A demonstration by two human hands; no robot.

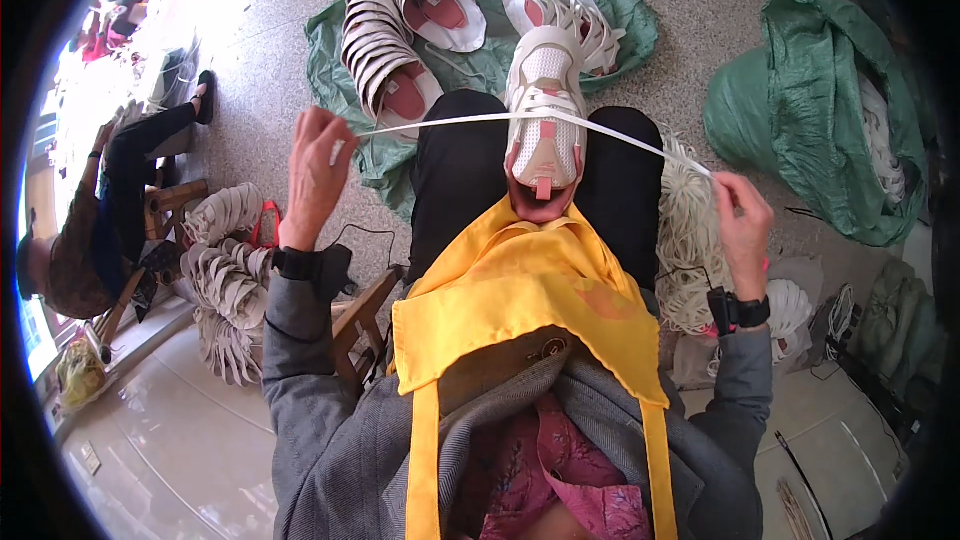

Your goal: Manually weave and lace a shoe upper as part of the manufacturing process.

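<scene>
A white and pink shoe upper [545, 70] rests between my knees, its toe pointing away from me and its heel against my yellow apron [530, 310]. One white shoelace [455, 121] runs across its eyelet area, with both ends drawn out sideways. My left hand [318, 165] pinches the lace's left end, out past my left knee. Beyond my right knee, the right end is pinched between the thumb and fingers of my right hand [742, 223]. The lace looks fairly taut on both sides of the shoe.
Stacked shoe uppers [385, 50] lie on a green sheet [470, 90] ahead. A green sack [810, 120] with more uppers stands right. Bundled white laces [685, 250] hang beside my right knee. More uppers [225, 265] are piled left, near a seated person [80, 230].
</scene>
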